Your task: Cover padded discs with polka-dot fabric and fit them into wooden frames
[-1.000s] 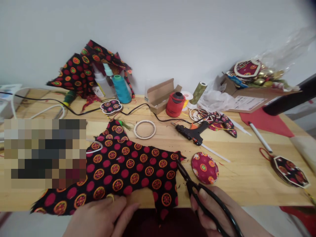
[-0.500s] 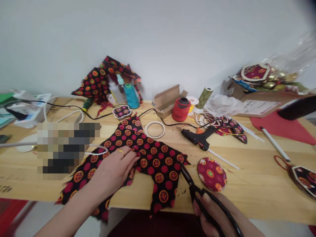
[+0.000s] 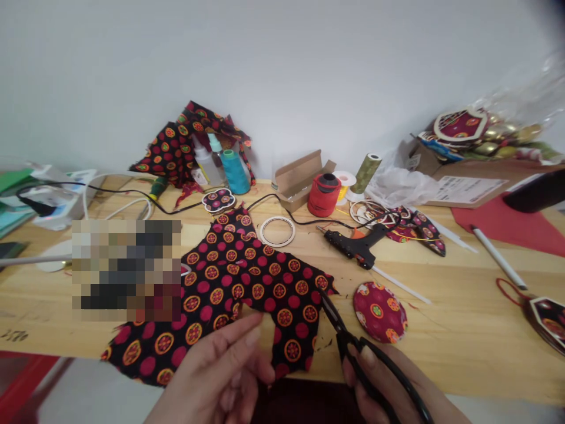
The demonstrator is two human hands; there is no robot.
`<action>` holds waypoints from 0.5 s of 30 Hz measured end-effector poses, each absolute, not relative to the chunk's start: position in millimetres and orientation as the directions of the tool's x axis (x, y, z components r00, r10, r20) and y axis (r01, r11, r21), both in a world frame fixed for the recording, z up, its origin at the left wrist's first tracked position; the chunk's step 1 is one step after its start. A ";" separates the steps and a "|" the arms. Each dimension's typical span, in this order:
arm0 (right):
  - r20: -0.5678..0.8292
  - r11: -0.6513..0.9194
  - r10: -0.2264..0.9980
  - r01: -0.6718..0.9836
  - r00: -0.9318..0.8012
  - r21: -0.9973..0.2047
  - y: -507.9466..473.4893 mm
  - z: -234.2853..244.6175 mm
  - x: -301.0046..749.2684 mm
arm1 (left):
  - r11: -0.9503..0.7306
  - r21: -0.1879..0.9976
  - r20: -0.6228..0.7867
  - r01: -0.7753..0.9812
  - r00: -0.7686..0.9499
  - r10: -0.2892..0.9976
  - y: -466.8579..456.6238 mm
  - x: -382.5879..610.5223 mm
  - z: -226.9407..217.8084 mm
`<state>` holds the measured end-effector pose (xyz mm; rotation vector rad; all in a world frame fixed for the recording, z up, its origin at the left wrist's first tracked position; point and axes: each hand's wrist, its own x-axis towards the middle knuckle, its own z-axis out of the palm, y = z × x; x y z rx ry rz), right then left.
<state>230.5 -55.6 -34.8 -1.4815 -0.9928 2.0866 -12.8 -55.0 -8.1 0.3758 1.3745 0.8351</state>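
Observation:
A black cloth (image 3: 265, 265) with red dots and orange round motifs lies spread on the table, its edges jagged and frayed. In my right hand (image 3: 375, 374) is a pair of black scissors (image 3: 336, 321), the blade tips touching the cloth's right edge. My left hand (image 3: 220, 371) is at the cloth's front edge, thumb and forefinger pressed together; anything between them is too small to make out. Right of the scissors lies a round disc (image 3: 379, 312) covered in dark red patterned fabric. Behind the cloth rests a pale flat ring (image 3: 277, 219).
A black glue gun (image 3: 353, 248) with a white stick lies behind the disc. Thread spools, red (image 3: 324, 197) and blue (image 3: 236, 174), stand near the wall beside an open small carton (image 3: 304, 176). A filled cardboard box (image 3: 468, 182) is at back right. A black cable crosses the back.
My left hand has come off the middle of the cloth, toward me and to the right. The cloth's front left part now lies flatter. My right hand and the scissors have barely moved.

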 end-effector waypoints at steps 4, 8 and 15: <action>-0.650 -0.663 0.675 0.098 -0.348 -0.742 -54.9 -32.9 229.6 | 0.576 0.607 -0.723 -0.548 -0.079 0.686 -39.5 -8.8 -0.5; -0.663 -0.670 0.660 0.124 -0.354 -0.732 -54.6 -29.9 229.0 | 0.617 0.522 -0.750 -0.589 0.029 0.661 -29.5 -5.1 -4.2; -0.660 -0.665 0.668 0.124 -0.343 -0.737 -55.3 -33.4 230.4 | 0.448 0.685 -0.624 -0.574 -0.145 0.768 -21.2 0.2 -15.0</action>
